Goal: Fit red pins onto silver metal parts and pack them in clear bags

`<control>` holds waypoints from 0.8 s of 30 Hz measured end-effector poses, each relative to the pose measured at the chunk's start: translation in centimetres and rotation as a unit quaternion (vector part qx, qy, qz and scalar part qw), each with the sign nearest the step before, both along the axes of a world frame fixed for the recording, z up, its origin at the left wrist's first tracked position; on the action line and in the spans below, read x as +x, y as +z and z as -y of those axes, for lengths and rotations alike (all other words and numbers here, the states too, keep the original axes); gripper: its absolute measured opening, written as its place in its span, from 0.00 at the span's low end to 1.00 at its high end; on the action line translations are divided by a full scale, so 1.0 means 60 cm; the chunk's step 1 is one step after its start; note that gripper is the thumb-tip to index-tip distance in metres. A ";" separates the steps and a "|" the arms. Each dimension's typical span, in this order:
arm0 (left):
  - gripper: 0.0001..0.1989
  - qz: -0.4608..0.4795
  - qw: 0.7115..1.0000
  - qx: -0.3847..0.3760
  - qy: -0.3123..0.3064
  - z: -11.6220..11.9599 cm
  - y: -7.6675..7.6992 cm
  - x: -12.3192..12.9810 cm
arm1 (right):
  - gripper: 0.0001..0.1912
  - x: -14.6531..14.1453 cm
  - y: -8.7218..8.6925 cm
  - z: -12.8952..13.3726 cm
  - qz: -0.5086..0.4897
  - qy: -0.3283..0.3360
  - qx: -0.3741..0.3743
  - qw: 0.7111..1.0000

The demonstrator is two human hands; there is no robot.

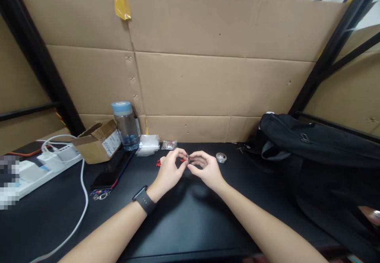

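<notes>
My left hand (171,168) and my right hand (207,169) meet above the middle of the black table (178,223). Between their fingertips is a small, thin, greyish piece (188,157), held nearly upright; its kind is too small to make out. Both hands pinch it with thumb and fingers. Something red shows just behind the left fingertips. More small red pieces (158,163) lie on the table beside my left hand. A roll of clear tape (221,157) rests to the right of my right hand. Beyond the left hand lies a small clear packet (169,145) with something round inside.
At the left are a white power strip (38,176) with a cable, an open cardboard box (97,142), a dark phone (111,172) with keyrings and a water bottle (127,126). Clear plastic bags (148,144) lie near the cardboard wall (190,84). A black backpack (320,156) fills the right.
</notes>
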State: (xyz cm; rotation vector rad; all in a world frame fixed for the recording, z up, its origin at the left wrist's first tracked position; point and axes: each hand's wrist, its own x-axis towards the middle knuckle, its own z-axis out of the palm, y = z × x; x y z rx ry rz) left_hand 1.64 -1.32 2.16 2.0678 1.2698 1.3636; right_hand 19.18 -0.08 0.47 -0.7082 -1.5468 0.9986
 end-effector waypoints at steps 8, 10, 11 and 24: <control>0.11 0.021 1.000 -0.004 0.002 0.002 0.000 -0.001 | 0.17 0.000 0.001 0.000 0.027 -0.003 0.025 0.999; 0.11 0.022 1.000 0.000 0.000 0.000 -0.002 -0.001 | 0.17 0.001 0.002 0.000 0.026 -0.002 0.026 0.999; 0.09 0.020 1.000 0.001 0.000 -0.001 -0.003 -0.002 | 0.18 0.001 0.003 0.000 0.021 -0.002 0.023 1.000; 0.08 -0.020 0.999 0.027 0.012 0.002 0.006 -0.004 | 0.22 0.011 0.017 -0.004 -0.110 0.078 -0.081 0.988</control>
